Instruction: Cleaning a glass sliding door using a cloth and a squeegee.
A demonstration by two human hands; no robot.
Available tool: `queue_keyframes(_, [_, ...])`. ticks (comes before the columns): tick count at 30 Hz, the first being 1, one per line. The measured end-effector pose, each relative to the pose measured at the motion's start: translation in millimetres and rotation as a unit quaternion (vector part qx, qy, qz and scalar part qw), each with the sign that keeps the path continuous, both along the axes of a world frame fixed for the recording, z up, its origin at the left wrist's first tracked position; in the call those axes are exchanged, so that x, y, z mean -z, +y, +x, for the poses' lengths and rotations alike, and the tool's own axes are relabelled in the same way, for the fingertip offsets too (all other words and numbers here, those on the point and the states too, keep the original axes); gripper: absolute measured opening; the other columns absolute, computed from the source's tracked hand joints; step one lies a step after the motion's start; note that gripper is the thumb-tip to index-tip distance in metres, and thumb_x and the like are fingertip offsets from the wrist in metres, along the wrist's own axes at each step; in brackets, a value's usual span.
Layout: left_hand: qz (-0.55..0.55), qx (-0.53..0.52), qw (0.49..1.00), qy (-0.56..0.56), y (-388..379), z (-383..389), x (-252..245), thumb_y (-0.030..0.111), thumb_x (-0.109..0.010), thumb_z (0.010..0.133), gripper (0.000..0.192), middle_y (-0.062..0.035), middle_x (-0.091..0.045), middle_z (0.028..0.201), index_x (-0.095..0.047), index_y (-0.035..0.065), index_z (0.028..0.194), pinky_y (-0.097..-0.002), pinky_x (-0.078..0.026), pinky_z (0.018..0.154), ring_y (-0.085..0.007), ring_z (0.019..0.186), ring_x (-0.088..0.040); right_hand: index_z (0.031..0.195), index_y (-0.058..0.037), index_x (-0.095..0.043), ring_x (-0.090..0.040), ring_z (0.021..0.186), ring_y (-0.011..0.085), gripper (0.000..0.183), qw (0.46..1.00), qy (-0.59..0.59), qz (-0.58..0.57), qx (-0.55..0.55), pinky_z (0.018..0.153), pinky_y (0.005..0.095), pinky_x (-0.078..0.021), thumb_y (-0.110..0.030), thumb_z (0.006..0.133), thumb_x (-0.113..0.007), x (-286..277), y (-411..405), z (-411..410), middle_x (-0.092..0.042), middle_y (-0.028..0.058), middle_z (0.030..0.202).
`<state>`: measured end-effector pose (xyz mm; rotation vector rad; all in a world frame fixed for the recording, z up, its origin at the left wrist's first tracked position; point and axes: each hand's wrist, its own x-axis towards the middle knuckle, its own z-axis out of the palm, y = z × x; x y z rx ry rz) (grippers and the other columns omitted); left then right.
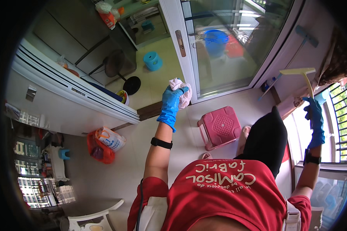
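In a blue rubber glove, my left hand (172, 99) grips a crumpled pale pink cloth (184, 95) beside the lower part of the white door frame (177, 34). My right hand (314, 115), also gloved in blue, is closed around the handle of a pale yellow squeegee (299, 71), whose blade points away from me. The glass door panel (219, 66) stands ahead, between the two hands. Below it on the floor is a pink plastic step stool (222, 125), apart from both hands.
A turquoise stool (153, 61) and a black standing fan (131, 85) are beyond the doorway. Sliding-door tracks (78, 91) run along the left. Bags (105, 144) lie on the floor at left. A blue-headed mop (306, 36) leans at right. A white chair (97, 218) stands near me.
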<state>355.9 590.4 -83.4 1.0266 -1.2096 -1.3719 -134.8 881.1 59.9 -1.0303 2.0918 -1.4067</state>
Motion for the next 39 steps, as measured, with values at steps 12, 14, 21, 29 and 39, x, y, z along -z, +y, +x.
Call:
queue_keyframes(12, [0.024,-0.038,0.999,0.006,-2.4,-6.7,12.3,0.010,-0.074,0.071,0.032,-0.0021,-0.062,0.088,-0.061,0.0018,0.100,-0.0249,-0.047,0.073,-0.0109,0.077,-0.058,0.100,-0.0081,-0.066,-0.047,0.046,0.0056,0.024,0.996,-0.006,0.001,-0.093,0.043,0.0183,-0.0375,-0.027,0.088,-0.057,-29.0,-139.0,50.0,-0.061,0.0020,0.066])
queue_keyframes(14, [0.008,-0.043,0.999,0.002,-19.8,-7.3,27.1,0.011,-0.074,0.071,0.046,-0.0027,-0.062,0.092,-0.056,0.0008,0.112,-0.0251,-0.047,0.077,-0.0107,0.081,-0.058,0.099,-0.0080,-0.066,-0.047,0.046,0.0051,0.023,0.994,0.007,-0.025,-0.105,0.043,0.0185,-0.0370,-0.026,0.087,-0.058,-27.4,-163.8,51.4,-0.061,0.0014,0.065])
queue_keyframes(21, [-0.075,-0.065,0.995,0.022,-103.9,-44.8,48.2,0.010,-0.075,0.070,0.076,-0.0065,-0.061,0.098,-0.036,0.0031,0.135,-0.0282,-0.048,0.075,-0.0139,0.082,-0.059,0.108,-0.0040,-0.062,-0.047,0.047,0.0052,0.025,0.981,-0.045,-0.152,-0.111,0.045,0.0171,-0.0384,-0.021,0.093,-0.051,7.1,-265.8,28.4,-0.059,0.0018,0.066])
queue_keyframes(29, [-0.179,-0.237,0.954,-0.046,-180.7,-120.6,-8.6,0.007,-0.079,0.065,0.068,-0.0058,-0.056,0.105,-0.045,0.0020,0.124,-0.0259,-0.044,0.083,-0.0155,0.091,-0.052,0.098,-0.0015,-0.062,-0.050,0.053,0.0045,0.024,0.932,-0.027,-0.330,-0.146,0.049,0.0177,-0.0395,-0.023,0.091,-0.055,9.5,-386.8,-14.9,-0.065,0.0037,0.078])
queue_keyframes(39, [-0.089,-0.276,0.957,0.007,-239.7,-122.2,32.5,0.003,-0.077,0.067,0.043,-0.0009,-0.060,0.094,-0.056,0.0039,0.104,-0.0226,-0.046,0.074,-0.0111,0.081,-0.054,0.108,-0.0001,-0.060,-0.051,0.063,0.0052,0.028,0.893,-0.081,-0.400,-0.188,0.060,0.0201,-0.0409,-0.021,0.089,-0.057,30.9,-496.8,-54.8,-0.060,0.0016,0.074])
